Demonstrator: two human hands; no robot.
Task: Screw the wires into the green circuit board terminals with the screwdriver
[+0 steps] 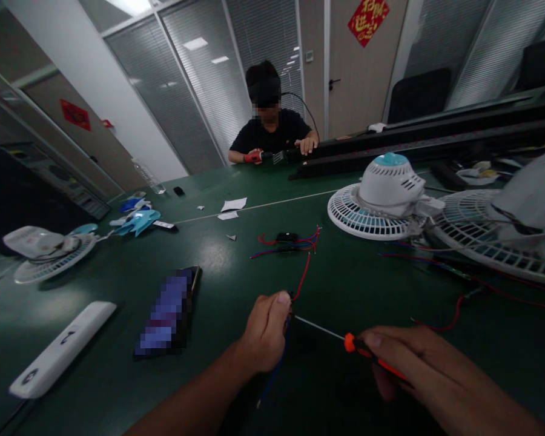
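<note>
My left hand (267,330) is closed around a small dark wired part (292,301), mostly hidden by the fingers. A red wire (303,275) sticks out of it away from me, and a blue wire (272,378) hangs toward me. In my right hand (418,363) is a screwdriver (350,343) with an orange and black handle. Its thin metal shaft points left, with the tip at or very near the wired part; I cannot tell if they touch. Beyond my left hand lie black parts (287,237) with red and blue wires.
White fan units (386,194) stand at the right, with loose wires nearby. At the left are a phone (168,312), a white power strip (66,348), another fan part (49,245) and blue blades (138,223). Across the green table (200,363) sits a person (272,130) with a red tool.
</note>
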